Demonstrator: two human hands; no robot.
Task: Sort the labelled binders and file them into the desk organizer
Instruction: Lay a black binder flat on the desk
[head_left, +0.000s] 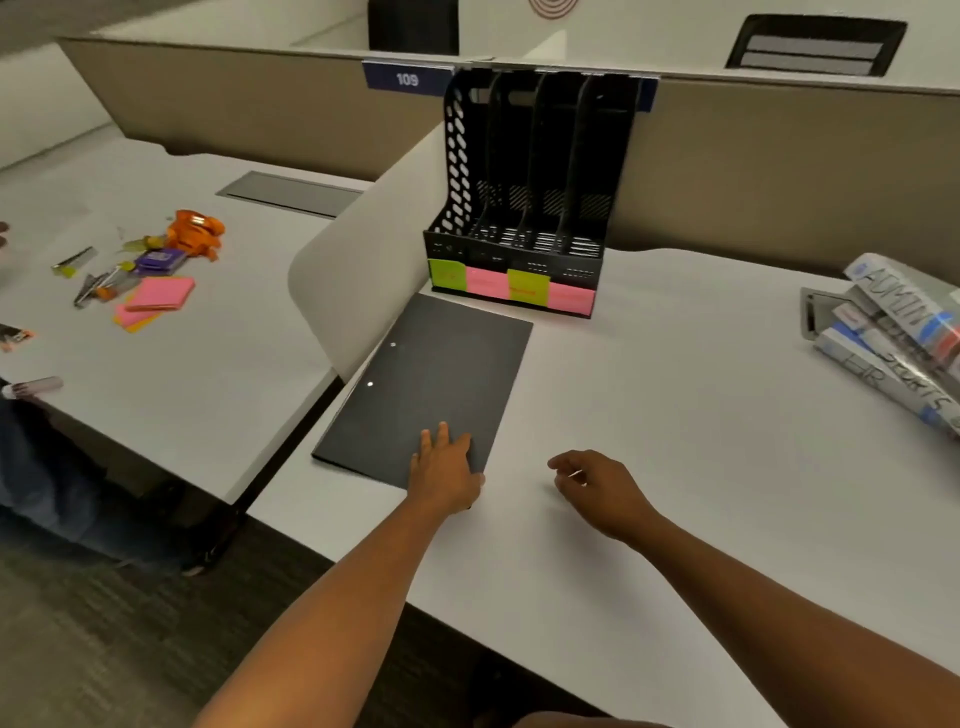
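A flat black binder (431, 384) lies on the white desk (675, 441) in front of the black desk organizer (524, 208). The organizer has several upright slots, all without binders, and green and pink sticky labels (511, 286) along its front. My left hand (441, 467) rests with straight fingers on the binder's near right corner. My right hand (592, 483) hovers just above the desk to the right of the binder, fingers loosely curled, holding nothing. A stack of labelled binders (898, 332) lies at the desk's right edge, with handwritten labels.
A curved white divider panel (363, 270) stands left of the binder. The neighbouring desk on the left carries pink sticky notes (156, 299), an orange tape dispenser (195, 234) and small stationery. A tan partition wall (779, 182) rises behind the organizer. A person's leg shows at far left.
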